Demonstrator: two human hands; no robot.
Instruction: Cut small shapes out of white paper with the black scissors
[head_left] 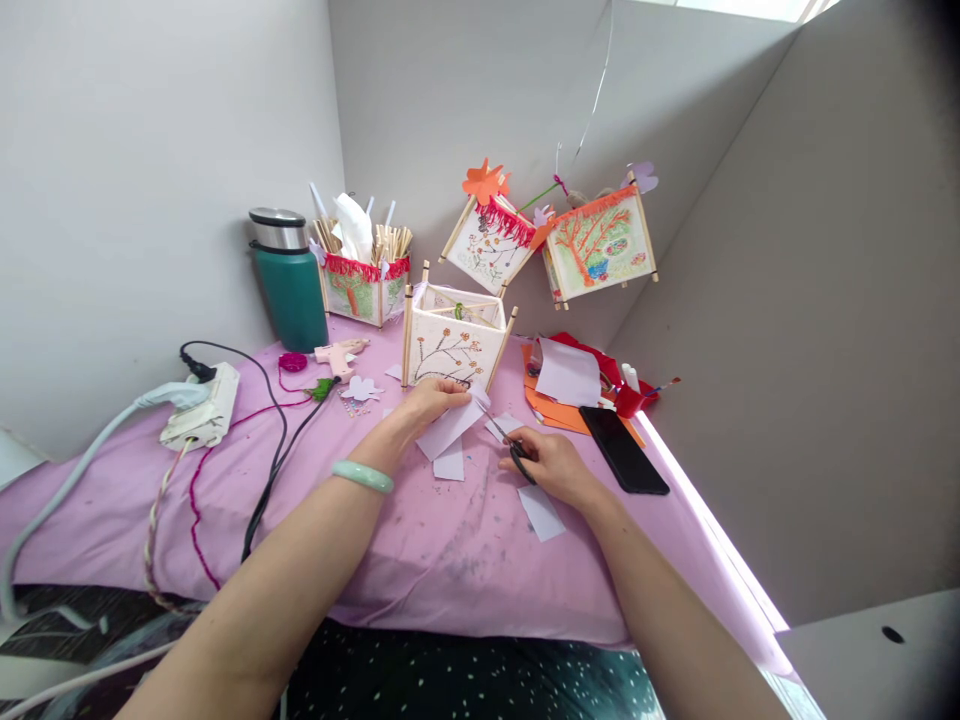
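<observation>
My left hand (433, 402) pinches a strip of pale lilac paper (452, 428) near its upper end. In my right hand (551, 462) is a pair of black-handled scissors (519, 458), its blades pointing up and left to the paper's edge. Whether the blades are closed on the paper I cannot tell. Several cut pieces lie around, among them a paper rectangle (542, 512) below my right hand and a small piece (449, 461) under the strip. Just behind my left hand stands a white lantern box (457, 345) with stick corners and a drawn flowering branch.
Two decorated lanterns (600, 245) hang at the back. A green bottle (291, 290), a box of sticks (358, 290), a pink glue gun (340, 357) and a power strip (201, 408) with cables are at left. A black phone (624, 450) and orange paper (555, 412) lie at right.
</observation>
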